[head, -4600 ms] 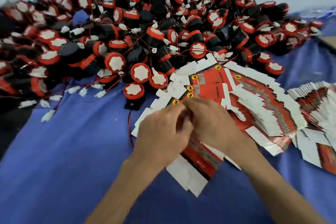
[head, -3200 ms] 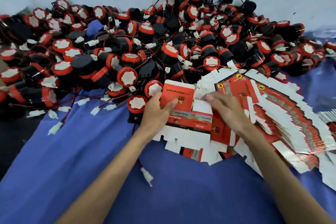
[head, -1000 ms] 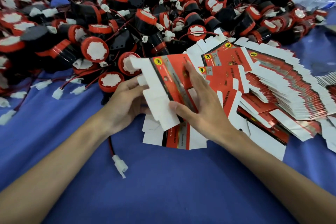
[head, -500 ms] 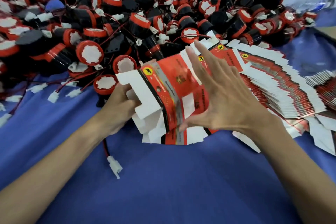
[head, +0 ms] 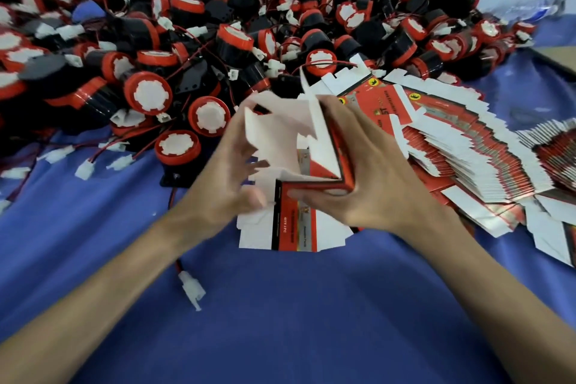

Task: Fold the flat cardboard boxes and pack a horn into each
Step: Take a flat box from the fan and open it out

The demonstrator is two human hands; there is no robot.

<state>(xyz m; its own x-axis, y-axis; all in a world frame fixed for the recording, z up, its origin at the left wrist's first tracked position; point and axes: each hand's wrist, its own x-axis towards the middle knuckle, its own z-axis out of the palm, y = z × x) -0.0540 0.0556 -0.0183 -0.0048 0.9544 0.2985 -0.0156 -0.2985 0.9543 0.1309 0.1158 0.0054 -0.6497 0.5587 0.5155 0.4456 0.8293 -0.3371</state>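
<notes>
the box [head: 324, 150] is held dead centre, partly opened out, with the white inside facing up. right hand [head: 377, 181] clamps its red side, thumb under and fingers over the top. left hand [head: 224, 181] is blurry but looks curled onto the white flaps. flat boxes [head: 461, 146] fan out just to the right, horn pile [head: 193, 40] sits behind, all on the blue cloth [head: 280, 321].

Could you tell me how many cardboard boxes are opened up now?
1: the opened box between the left hand and right hand; more could be hidden behind the horn pile.
</notes>
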